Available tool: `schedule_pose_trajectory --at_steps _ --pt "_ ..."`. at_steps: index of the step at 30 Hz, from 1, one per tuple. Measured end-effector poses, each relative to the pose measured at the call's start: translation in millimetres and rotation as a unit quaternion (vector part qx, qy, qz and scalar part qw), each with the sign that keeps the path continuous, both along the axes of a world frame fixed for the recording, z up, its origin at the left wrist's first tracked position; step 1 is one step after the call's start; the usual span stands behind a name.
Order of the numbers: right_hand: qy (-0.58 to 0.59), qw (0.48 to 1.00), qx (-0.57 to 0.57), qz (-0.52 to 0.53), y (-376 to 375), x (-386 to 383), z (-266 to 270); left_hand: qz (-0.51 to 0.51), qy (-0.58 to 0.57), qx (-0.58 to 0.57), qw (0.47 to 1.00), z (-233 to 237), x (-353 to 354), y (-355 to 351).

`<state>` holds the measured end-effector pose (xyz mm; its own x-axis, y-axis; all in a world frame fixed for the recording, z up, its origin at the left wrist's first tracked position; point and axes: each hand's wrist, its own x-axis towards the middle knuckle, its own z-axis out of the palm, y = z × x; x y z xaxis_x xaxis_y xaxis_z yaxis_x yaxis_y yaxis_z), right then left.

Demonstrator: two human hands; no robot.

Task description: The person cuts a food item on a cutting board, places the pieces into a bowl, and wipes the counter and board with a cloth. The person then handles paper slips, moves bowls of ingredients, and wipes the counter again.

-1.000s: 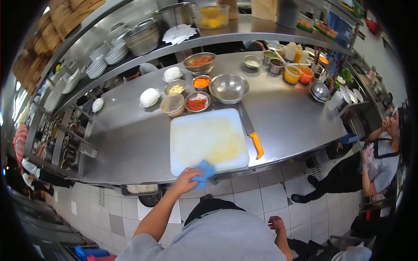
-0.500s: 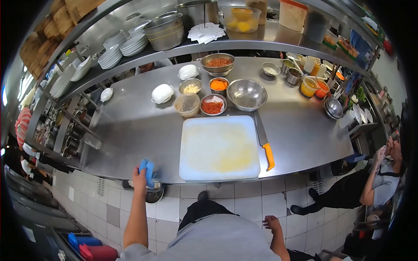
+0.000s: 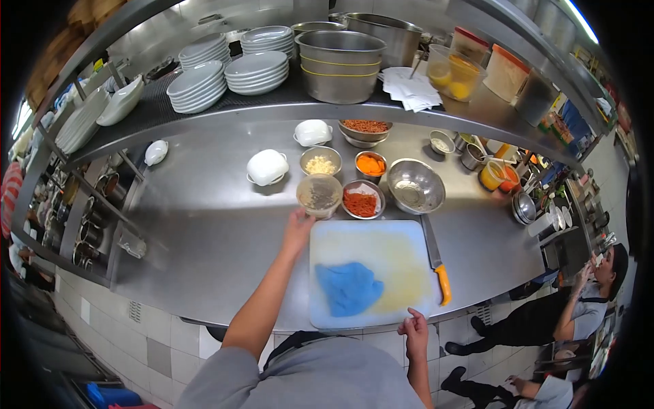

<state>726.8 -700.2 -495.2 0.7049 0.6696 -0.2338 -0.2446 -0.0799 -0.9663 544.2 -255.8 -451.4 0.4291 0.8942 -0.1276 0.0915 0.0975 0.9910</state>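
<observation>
My left hand (image 3: 297, 229) reaches over the counter, its fingers closed at the near-left edge of a round clear plastic tub (image 3: 319, 194). The tub stands upright on the counter, with pale brownish matter showing at its top. A blue cloth (image 3: 349, 289) lies crumpled on the left part of the white cutting board (image 3: 402, 238). My right hand (image 3: 414, 332) hovers by the board's near-right corner, holding nothing, with its index finger out and the others loosely bent. A large knife with a yellow handle (image 3: 443, 284) rests along the board's right side.
Metal bowls of shredded orange-red food (image 3: 360, 202), orange pieces (image 3: 370, 164) and pale chopped bits (image 3: 320, 165) surround the tub, beside a bare steel bowl (image 3: 415, 185). White dishes (image 3: 268, 167) stand left. A shelf (image 3: 272, 114) overhangs the back. A co-worker (image 3: 545, 317) stands right.
The blue cloth has gone from my left hand onto the cutting board. That hand has moved forward to the plastic tub. My right hand has come up near the board. The view has shifted.
</observation>
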Motion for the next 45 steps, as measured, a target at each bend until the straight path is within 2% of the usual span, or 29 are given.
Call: schedule_pose_trajectory --at_steps 2,3,5,8,9,10,11,12,14,17,18,20,22,24,27,29,32,37,38,43,45 --pt "-0.004 1.000 0.014 0.004 29 -18 6 0.134 -0.037 -0.112 0.984 -16 7 59" --pt "0.002 1.000 0.024 0.011 42 -27 3 0.131 -0.036 -0.110 0.985 -16 8 75" --pt "-0.003 0.999 0.029 0.022 63 -42 2 0.104 -0.020 -0.254 0.961 -18 12 102" --pt "-0.023 0.999 -0.001 0.046 92 -53 24 0.084 -0.090 -0.226 0.966 -43 23 118" --pt "-0.177 0.979 -0.040 0.091 104 -53 39 0.099 -0.078 -0.187 0.974 -44 26 117" --pt "-0.327 0.932 -0.078 0.136 115 -52 48 0.101 -0.077 -0.193 0.973 -47 25 120" --pt "-0.423 0.888 -0.062 0.169 126 -50 48 0.103 -0.086 -0.195 0.972 -50 24 121" --pt "-0.424 0.886 -0.067 0.175 137 -52 57 0.107 -0.098 -0.195 0.970 -52 23 121" --pt "-0.548 0.774 -0.120 0.294 162 -59 73 0.133 -0.100 -0.216 0.962 -45 13 117" --pt "-0.569 0.752 -0.148 0.298 176 -51 62 0.163 -0.117 -0.198 0.959 -57 -16 116" --pt "-0.568 0.753 -0.150 0.297 180 -42 54 0.177 -0.135 -0.191 0.956 -57 -28 113" --pt "-0.357 0.880 -0.105 0.296 190 -12 35 0.195 -0.155 -0.180 0.951 -54 -47 110" --pt "-0.207 0.940 -0.138 0.236 209 18 33 0.209 -0.151 -0.179 0.949 -51 -71 101" --pt "-0.202 0.956 -0.083 0.195 232 59 16 0.244 -0.157 -0.178 0.940 -45 -96 88" --pt "-0.142 0.966 -0.140 0.165 283 102 27 0.288 -0.171 -0.162 0.928 -52 -137 83" --pt "0.009 0.981 -0.156 0.115 313 119 29 0.302 -0.172 -0.148 0.926 -53 -162 78" --pt "0.051 0.977 -0.158 0.133 348 134 16 0.354 -0.191 -0.141 0.905 -44 -193 72" --pt "0.034 0.971 -0.168 0.168 378 124 4 0.436 -0.124 -0.101 0.885 -53 -239 58" --pt "0.019 0.974 -0.170 0.146 381 122 1 0.447 -0.125 -0.101 0.880 -55 -247 54" --pt "-0.012 0.984 -0.152 0.097 396 103 4 0.456 -0.130 -0.101 0.874 -64 -277 40" --pt "-0.020 0.980 -0.147 0.132 406 82 16 0.452 -0.127 -0.096 0.878 -66 -277 33"
